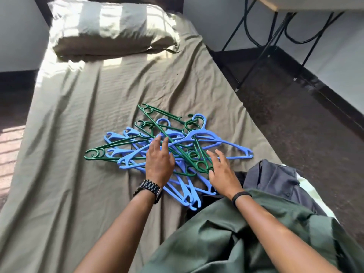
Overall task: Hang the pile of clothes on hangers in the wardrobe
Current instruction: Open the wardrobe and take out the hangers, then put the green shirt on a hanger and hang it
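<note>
Over the tangled pile of hangers (169,146), both hands are spread with straight, relaxed fingers and grip nothing. The left hand (159,162) lies palm down on the middle of the pile, its fingertips (157,139) touching blue and green hangers. The right hand (222,172) is at the near right part of the pile, its fingers touching a green hanger. A watch (148,189) is on the left wrist and a dark band (241,196) on the right wrist. The hangers lie on the bed (78,154), closer to its right edge than its left. The clothes (246,233), a green garment over a grey one, are piled at the near right corner of the bed, just beside the hangers. A pillow (110,30) lies at the far end.
</note>
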{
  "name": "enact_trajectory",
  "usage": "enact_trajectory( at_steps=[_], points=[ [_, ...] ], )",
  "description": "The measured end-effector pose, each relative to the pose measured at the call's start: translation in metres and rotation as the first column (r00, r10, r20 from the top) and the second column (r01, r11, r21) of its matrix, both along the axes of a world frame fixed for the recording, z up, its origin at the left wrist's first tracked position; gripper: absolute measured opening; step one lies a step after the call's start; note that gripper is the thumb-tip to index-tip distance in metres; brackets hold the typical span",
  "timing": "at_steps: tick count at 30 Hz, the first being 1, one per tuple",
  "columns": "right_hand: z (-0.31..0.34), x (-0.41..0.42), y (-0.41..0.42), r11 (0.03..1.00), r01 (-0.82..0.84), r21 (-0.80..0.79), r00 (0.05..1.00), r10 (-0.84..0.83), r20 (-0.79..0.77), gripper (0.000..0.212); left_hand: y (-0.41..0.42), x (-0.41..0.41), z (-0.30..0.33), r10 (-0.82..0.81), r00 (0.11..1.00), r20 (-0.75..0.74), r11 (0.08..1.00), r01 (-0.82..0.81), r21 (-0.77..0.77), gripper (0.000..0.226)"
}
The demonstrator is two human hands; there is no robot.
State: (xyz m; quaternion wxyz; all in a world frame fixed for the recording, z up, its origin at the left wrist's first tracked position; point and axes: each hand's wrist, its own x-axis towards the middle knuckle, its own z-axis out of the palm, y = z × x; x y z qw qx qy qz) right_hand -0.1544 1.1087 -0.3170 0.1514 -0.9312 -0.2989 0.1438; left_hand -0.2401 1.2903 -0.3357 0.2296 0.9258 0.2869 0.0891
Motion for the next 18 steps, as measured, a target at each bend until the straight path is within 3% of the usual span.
enact_trajectory(
  at_steps=[3, 5, 8, 10, 15, 18],
  points=[
    [0.002, 0.014, -0.003, 0.996, -0.011, -0.084, 0.990, -0.001, -0.143, 0.076, 0.008, 0.009, -0.005, -0.058, 0.924, -0.378, 0.996, 0.082, 0.047, 0.059],
    [0.001, 0.022, -0.002, 0.989, -0.014, -0.150, 0.969, -0.023, -0.245, 0.082, 0.006, 0.007, -0.005, -0.084, 0.883, -0.462, 0.992, 0.118, 0.045, 0.048],
    [-0.004, 0.031, 0.000, 0.976, -0.036, -0.216, 0.935, -0.043, -0.353, 0.082, 0.004, -0.001, -0.002, -0.034, 0.926, -0.375, 0.987, 0.091, 0.134, 0.024],
    [-0.008, 0.029, 0.000, 0.974, -0.049, -0.220, 0.929, -0.037, -0.370, 0.077, 0.006, -0.008, -0.004, -0.004, 0.960, -0.280, 0.988, 0.046, 0.146, 0.022],
    [-0.015, 0.011, -0.010, 0.995, 0.066, -0.081, 0.959, -0.085, -0.270, 0.053, 0.008, -0.027, -0.010, -0.009, 0.999, 0.033, 0.976, 0.016, -0.218, 0.034],
    [-0.005, 0.002, -0.019, 0.991, 0.117, 0.058, 0.992, -0.114, -0.045, 0.037, 0.000, -0.036, -0.001, 0.133, 0.988, 0.078, 0.907, -0.090, -0.412, 0.041]
  ],
)
